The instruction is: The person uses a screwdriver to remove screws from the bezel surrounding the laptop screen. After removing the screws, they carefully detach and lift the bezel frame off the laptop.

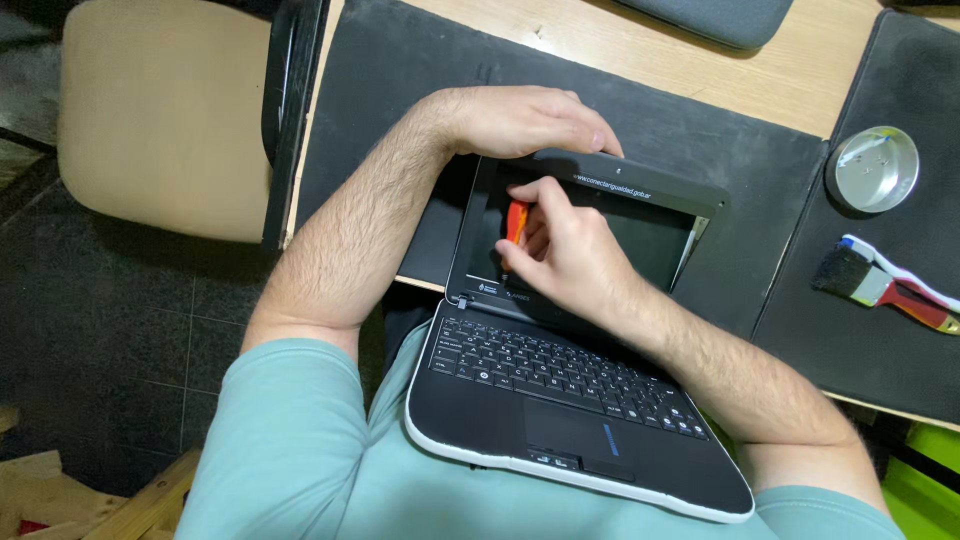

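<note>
Laptop (pixel 575 400): on lap at bench (pixel 560 100) edge.
Left hand (pixel 520 120): clamped over lid top.
Right hand (pixel 560 250): pinching orange tool (pixel 517 220), probably a screwdriver.
Risk: a slip could scratch the screen.

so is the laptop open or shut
Open. The laptop lies on the person's lap, keyboard showing, its dark screen raised. The left hand grips the lid's top edge; the right hand holds an orange tool at the screen.

Your laptop (pixel 560 400) was black with a white edge band and a blue stripe on the touchpad. The tool (pixel 516 220) in your right hand (pixel 565 255) was orange-red. Your sleeves (pixel 290 440) were pale teal. Mats (pixel 700 170) were black on a light wood desk (pixel 640 40). The brush (pixel 885 280) had black bristles and a red, white and blue handle. The round tin (pixel 872 168) was silver.
</note>
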